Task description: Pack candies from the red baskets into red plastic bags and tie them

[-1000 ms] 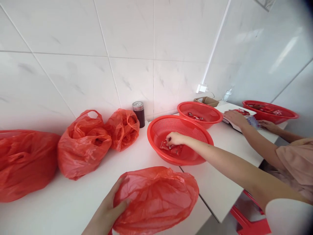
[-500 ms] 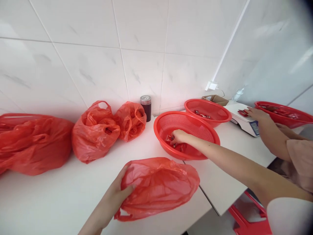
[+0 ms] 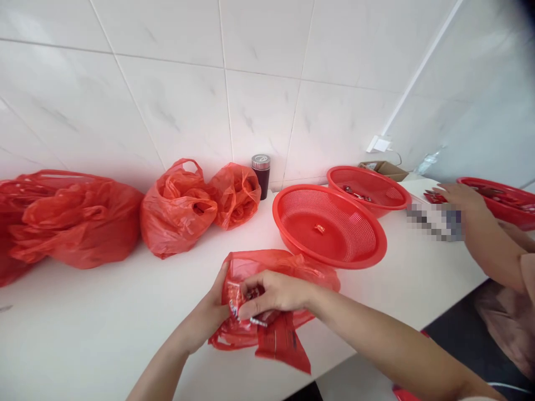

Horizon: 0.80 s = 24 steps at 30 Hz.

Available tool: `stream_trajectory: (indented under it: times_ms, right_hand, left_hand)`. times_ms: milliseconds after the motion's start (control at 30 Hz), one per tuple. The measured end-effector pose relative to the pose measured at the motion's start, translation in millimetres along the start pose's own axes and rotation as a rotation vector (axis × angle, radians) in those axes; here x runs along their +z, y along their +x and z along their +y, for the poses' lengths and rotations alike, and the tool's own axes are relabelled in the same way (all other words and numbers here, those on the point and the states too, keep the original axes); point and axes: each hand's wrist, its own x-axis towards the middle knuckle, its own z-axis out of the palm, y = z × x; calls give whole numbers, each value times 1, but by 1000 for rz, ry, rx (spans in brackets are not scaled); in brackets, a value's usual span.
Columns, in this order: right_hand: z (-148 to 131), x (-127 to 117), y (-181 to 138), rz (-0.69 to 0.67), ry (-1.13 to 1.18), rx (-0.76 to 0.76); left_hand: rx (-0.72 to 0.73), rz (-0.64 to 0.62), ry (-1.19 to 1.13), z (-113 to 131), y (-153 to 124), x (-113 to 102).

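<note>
My left hand [image 3: 211,314] grips the left edge of a red plastic bag [image 3: 284,267] lying on the white counter [image 3: 104,312]. My right hand [image 3: 276,292] is closed on a bunch of small red packets [image 3: 278,337] at the bag's mouth; some hang below my fingers. Behind the bag stands a red mesh basket [image 3: 330,228] with one small red packet [image 3: 320,227] left in it.
Tied red bags [image 3: 179,209] and a large one [image 3: 67,223] sit at the wall with a dark jar [image 3: 261,175]. A second red basket [image 3: 368,189] and a third [image 3: 497,200] stand right. Another person's hand [image 3: 460,197] rests at a scale.
My right hand left the mesh basket with a handful of red packets and came to the bag's mouth. The basket now holds one packet. The view shifted left.
</note>
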Motion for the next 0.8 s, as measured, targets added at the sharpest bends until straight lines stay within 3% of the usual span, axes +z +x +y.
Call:
stream_trajectory:
  times_ms: [67, 167, 300, 400, 533, 600, 667, 700, 733, 800]
  right_hand:
    - [29, -7, 18, 68, -50, 10]
    - [56, -33, 42, 291, -182, -64]
    - [66, -51, 63, 626, -539, -114]
    - [62, -43, 63, 704, -812, -28]
    - [31, -19, 28, 556, -960, 34]
    - [3, -17, 1, 410, -1009, -1]
    - [-28, -31, -20, 249, -993, -54]
    - [-41, -44, -27, 310, -1005, -59]
    - [-52, -60, -31, 480, -1053, -40]
    - [-63, -93, -33, 755, -1188, 125]
  left_hand:
    - [-53, 55, 55, -4, -6, -2]
    - [-106, 165, 173, -8, -19, 2]
    - [-57, 200, 354, -3, -33, 15]
    - [62, 341, 401, 2, -36, 13]
    - [128, 616, 395, 2, -35, -8]
    - [109, 652, 318, -4, -35, -16]
    - [96, 683, 258, -12, -37, -19]
    - [93, 707, 246, -18, -38, -18]
    - [85, 733, 239, -23, -39, -17]
    - [51, 763, 204, -35, -41, -13]
